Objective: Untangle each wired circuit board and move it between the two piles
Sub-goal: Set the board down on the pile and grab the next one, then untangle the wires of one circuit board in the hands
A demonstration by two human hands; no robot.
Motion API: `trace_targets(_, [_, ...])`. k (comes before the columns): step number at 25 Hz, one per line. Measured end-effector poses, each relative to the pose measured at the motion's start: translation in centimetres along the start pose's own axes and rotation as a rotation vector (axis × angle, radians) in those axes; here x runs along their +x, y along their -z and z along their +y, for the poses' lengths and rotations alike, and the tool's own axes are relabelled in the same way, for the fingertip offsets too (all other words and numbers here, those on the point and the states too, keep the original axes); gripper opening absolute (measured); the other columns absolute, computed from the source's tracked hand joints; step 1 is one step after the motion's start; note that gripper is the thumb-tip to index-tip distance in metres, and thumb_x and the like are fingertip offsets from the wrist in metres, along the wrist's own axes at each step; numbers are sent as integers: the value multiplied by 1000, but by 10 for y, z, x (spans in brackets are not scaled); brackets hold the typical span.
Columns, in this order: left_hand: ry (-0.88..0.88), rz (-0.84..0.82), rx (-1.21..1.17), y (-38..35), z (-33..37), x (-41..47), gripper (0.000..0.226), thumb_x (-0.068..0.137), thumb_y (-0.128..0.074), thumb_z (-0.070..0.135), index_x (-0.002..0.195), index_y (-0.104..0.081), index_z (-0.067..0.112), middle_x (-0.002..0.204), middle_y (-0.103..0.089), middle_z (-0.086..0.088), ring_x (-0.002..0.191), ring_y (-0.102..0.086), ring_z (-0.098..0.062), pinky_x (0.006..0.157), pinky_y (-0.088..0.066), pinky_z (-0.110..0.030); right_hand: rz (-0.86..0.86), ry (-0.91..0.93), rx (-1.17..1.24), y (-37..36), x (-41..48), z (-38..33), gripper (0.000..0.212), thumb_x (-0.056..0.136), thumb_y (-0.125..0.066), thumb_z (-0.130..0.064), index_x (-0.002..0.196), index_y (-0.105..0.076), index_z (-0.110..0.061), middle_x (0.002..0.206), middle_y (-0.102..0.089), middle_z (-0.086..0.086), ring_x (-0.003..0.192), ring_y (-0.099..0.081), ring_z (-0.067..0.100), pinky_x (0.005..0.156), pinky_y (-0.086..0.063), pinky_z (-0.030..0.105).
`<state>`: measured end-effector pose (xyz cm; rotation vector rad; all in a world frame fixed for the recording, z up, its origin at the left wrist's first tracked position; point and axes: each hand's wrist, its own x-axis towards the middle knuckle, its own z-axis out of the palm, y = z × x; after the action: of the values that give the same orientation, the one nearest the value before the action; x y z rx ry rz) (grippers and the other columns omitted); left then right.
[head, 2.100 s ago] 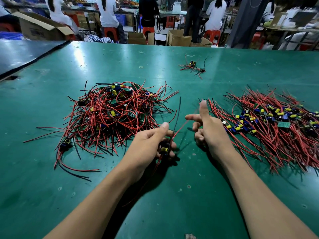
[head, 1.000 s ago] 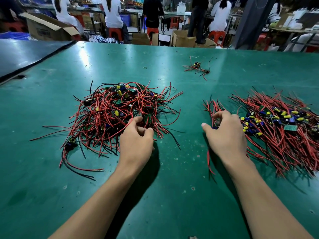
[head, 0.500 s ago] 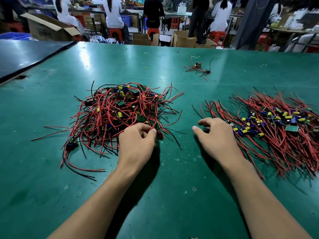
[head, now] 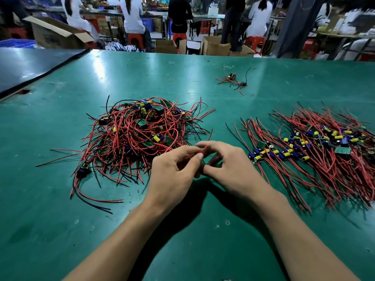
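You are working in the gap between the two heaps, low on the green table (head: 60,230). The tangled pile (head: 140,132) is lying at ten o'clock from your hands and the sorted pile (head: 316,157) at three o'clock, both close by.

Your left hand (head: 174,173) is curling its fingers and pinching a red wire (head: 204,149) between thumb and forefinger. Your right hand (head: 235,173) is arching its forefinger over the tip of that wire with the thumb below. I cannot tell whether it is actually gripping. The circuit board on this lead is hiding behind your fingers, so I am judging its place only as somewhere under your left palm.

The main risk is that the wire is running back toward eleven o'clock into the heap. If you are pulling hard while it is looped through other leads, you are likely dragging a clump across the gap, or straining the solder joint where the lead meets its board.

The second risk is that you are gripping the thin lead rather than the board. A pinch on slick insulation may be slipping, and the board could be dropping back into the tangle.

Your right forearm is passing just beside the sorted wires at four o'clock, so a wide sweep may be scattering that neat row.

A stray cluster (head: 232,80) is sitting well apart at one o'clock and is easy to overlook.
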<state>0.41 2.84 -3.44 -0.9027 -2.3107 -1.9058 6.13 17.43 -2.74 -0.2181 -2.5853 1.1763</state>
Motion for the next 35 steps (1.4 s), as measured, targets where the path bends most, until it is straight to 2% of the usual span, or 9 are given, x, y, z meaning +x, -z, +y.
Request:
trace_targets(3, [-24, -14, 41, -2, -2, 0, 13, 86, -71, 5, 93, -78, 13, 72, -70, 18, 57, -57, 11, 59, -42, -7, 12, 62, 68, -5, -2, -4, 45, 83, -68, 3, 119, -71, -23, 105, -72, -6, 74, -62, 3, 73, -46, 10])
trace_targets(6, [-83, 22, 13, -1, 3, 0, 20, 86, -69, 1, 91, -77, 19, 82, -72, 24, 74, -65, 10, 70, -46, -6, -31, 31, 268, -3, -1, -6, 47, 85, -62, 8, 112, -74, -29, 99, -75, -1, 80, -66, 20, 80, -55, 34])
trace_targets(8, [-120, 60, 22, -1, 2, -1, 14, 89, -68, 5, 94, -77, 15, 88, -75, 14, 81, -68, 2, 75, -50, -14, -101, -10, 451, 1, -1, -6, 44, 88, -61, 2, 112, -75, -32, 92, -73, 16, 78, -57, 23, 76, -49, 40])
trace_targets(11, [-109, 80, 28, -1, 2, -1, 12, 92, -66, 13, 94, -78, 13, 81, -73, 8, 76, -68, -9, 72, -53, -29, -142, -32, 564, 3, -2, -6, 36, 86, -63, -17, 117, -74, -31, 109, -69, 25, 88, -60, 18, 81, -49, 28])
trace_targets(15, [-121, 87, 60, 1, 2, 0, 31, 98, -58, 22, 71, -67, 32, 57, -59, 14, 54, -51, -2, 56, -42, -19, -20, 17, 537, 2, 0, -4, 22, 88, -72, -21, 110, -76, -21, 115, -65, 8, 91, -64, 23, 85, -53, 29])
trace_targets(20, [-157, 72, 100, -5, -2, -6, 30, 92, -61, 24, 120, -69, 22, 86, -75, 2, 66, -70, -21, 64, -57, -36, 131, -3, 582, 4, 4, -4, 14, 94, -66, -12, 103, -76, -16, 95, -74, -2, 80, -70, 7, 69, -53, 18])
trace_targets(25, [-203, 44, 137, 0, -6, -3, 14, 85, -71, 17, 98, -76, 12, 86, -75, 6, 75, -70, -4, 71, -58, -30, 265, -179, 1026, 18, 9, -4, 15, 86, -64, -21, 96, -70, -11, 83, -76, 4, 75, -75, 17, 65, -60, 25])
trace_targets(29, [4, -16, 62, 0, -8, 4, 37, 90, -69, 18, 126, -63, 16, 113, -69, 10, 93, -67, 5, 84, -52, -14, 232, -200, 1242, 24, 9, -8, 14, 82, -65, -23, 84, -76, -15, 78, -75, 3, 67, -73, 14, 61, -59, 26])
trace_targets(35, [179, 71, -191, 0, -12, 10, 26, 95, -60, 10, 118, -56, 20, 120, -66, 5, 100, -70, -12, 94, -54, -44, 246, -209, 1661, 44, 7, -5, 22, 90, -59, -27, 79, -76, -18, 76, -68, -5, 64, -66, 6, 58, -56, 21])
